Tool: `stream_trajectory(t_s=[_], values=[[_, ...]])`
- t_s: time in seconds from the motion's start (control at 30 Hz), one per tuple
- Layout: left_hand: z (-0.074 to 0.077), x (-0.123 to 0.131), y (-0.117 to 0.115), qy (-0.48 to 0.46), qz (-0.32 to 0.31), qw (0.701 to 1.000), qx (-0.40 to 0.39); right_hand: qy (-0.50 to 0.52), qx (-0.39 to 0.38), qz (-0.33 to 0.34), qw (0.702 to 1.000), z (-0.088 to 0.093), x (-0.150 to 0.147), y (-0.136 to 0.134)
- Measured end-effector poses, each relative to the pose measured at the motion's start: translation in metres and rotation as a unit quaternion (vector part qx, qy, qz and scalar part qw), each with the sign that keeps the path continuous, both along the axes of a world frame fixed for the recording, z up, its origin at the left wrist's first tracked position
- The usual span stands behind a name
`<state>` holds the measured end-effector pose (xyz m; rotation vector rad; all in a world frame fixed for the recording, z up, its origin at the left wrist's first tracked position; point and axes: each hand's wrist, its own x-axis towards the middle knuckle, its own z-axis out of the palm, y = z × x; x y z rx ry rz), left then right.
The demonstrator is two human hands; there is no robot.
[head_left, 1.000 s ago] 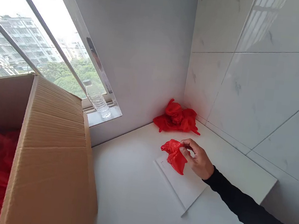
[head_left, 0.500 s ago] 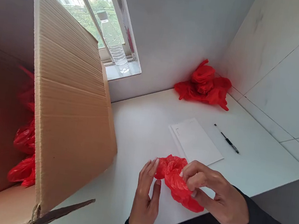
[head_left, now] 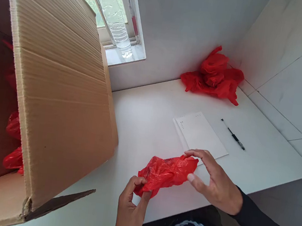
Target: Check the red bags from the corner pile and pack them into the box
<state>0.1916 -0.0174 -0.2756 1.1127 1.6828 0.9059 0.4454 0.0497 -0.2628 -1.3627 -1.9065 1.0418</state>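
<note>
A crumpled red plastic bag (head_left: 168, 172) is at the front of the white table, with its near left end pinched between the thumb and fingers of my left hand (head_left: 132, 206). My right hand (head_left: 214, 181) is around the bag's right end, thumb and fingers spread apart with a gap between them. Whether its fingertips touch the plastic I cannot tell. Just beyond the bag lies a white notebook (head_left: 203, 134) with small print at one corner.
On the left stands a large open cardboard box (head_left: 67, 99) with red plastic bags (head_left: 13, 158) inside. Another red bag (head_left: 213, 75) lies heaped against the back wall. A black pen (head_left: 233, 135) rests right of the notebook. A water bottle (head_left: 117, 24) stands on the windowsill.
My left hand has closed on the bag's left end, and my right hand has let go of its grip and spread. The bag has turned and shifted left. The view has tilted slightly.
</note>
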Motion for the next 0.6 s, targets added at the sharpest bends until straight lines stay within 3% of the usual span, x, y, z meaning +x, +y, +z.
stream_trajectory(t_s=[0.1, 0.17, 0.23, 0.33, 0.47, 0.53, 0.6], values=[[-0.001, -0.001, -0.001, -0.001, 0.016, 1.0, 0.002, -0.024, 0.082, 0.051, 0.995, -0.001, -0.017, -0.001], [-0.002, -0.006, -0.002, 0.011, 0.058, 0.998, 0.01, -0.01, 0.114, 0.03, 0.993, -0.001, -0.019, 0.001], [-0.002, -0.012, -0.003, 0.005, 0.123, 0.992, 0.006, 0.0, 0.096, -0.038, 0.995, -0.001, -0.014, 0.003], [0.002, -0.013, -0.004, -0.014, 0.192, 0.981, 0.012, 0.001, 0.004, -0.117, 0.993, 0.0, -0.002, 0.002], [0.016, 0.004, 0.002, 0.026, 0.134, 0.989, 0.057, 0.043, -0.053, -0.077, 0.995, 0.002, -0.003, -0.007], [0.025, 0.011, 0.006, 0.028, 0.093, 0.994, 0.04, 0.042, -0.047, -0.054, 0.997, 0.006, -0.008, -0.011], [0.033, 0.014, 0.009, 0.008, 0.098, 0.995, 0.001, 0.029, -0.047, -0.038, 0.998, 0.01, -0.01, -0.013]])
